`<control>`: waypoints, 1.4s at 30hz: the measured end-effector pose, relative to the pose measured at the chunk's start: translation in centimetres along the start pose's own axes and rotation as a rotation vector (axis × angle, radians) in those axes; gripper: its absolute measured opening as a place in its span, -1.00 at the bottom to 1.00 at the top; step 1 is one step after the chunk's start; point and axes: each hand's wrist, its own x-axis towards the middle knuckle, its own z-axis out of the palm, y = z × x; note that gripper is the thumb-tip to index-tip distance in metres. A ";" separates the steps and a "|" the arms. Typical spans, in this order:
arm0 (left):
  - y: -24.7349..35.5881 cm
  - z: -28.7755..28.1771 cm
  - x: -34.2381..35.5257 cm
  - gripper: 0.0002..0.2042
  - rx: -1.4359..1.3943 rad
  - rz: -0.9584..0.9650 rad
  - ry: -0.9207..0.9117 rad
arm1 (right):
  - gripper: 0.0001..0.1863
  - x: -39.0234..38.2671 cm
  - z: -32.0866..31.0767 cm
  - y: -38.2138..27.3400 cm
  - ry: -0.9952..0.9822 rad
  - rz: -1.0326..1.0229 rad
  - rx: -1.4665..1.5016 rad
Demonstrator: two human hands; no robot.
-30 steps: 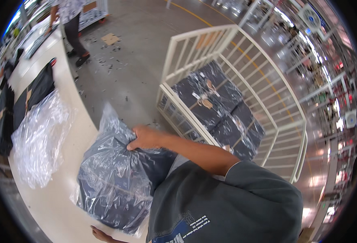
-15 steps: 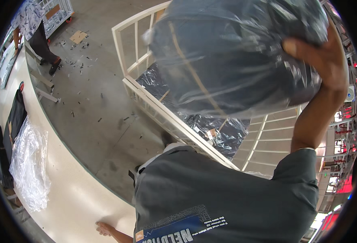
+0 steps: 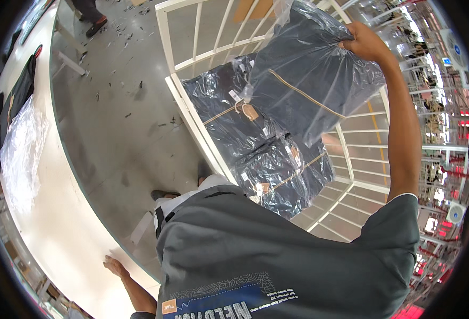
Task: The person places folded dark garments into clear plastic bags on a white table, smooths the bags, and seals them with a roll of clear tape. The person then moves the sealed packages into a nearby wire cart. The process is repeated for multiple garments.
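Swung from the counter (image 3: 59, 212), one bagged dark garment bundle (image 3: 309, 82) is now over the white barred cart (image 3: 198, 127). Leftmost, clear plastic (image 3: 24, 154) lies on the counter; the left hand (image 3: 115, 265) has a loose, bare grip; wrapped bundles (image 3: 218, 93) line the cart; the right hand's (image 3: 364, 43) grip clenches bunched bag.

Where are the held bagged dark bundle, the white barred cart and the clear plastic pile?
Bagged dark bundle (image 3: 310, 66): head view, near the middle of its wrapped face.
White barred cart (image 3: 200, 127): head view, on its near-left top rail.
Clear plastic pile (image 3: 24, 151): head view, middle of its crumpled top.
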 end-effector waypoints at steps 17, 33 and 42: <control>5.5 -0.6 -4.1 -0.13 -0.081 -0.320 -0.209 | -0.32 -26.8 40.9 -15.1 -0.655 0.281 0.100; 15.3 3.8 2.1 -0.14 0.172 -0.388 0.168 | -0.78 -27.5 51.4 -27.2 -0.372 0.715 1.062; 13.4 10.5 8.3 -0.09 0.570 -0.199 0.461 | -0.79 -12.8 47.1 -32.4 -0.040 0.804 0.815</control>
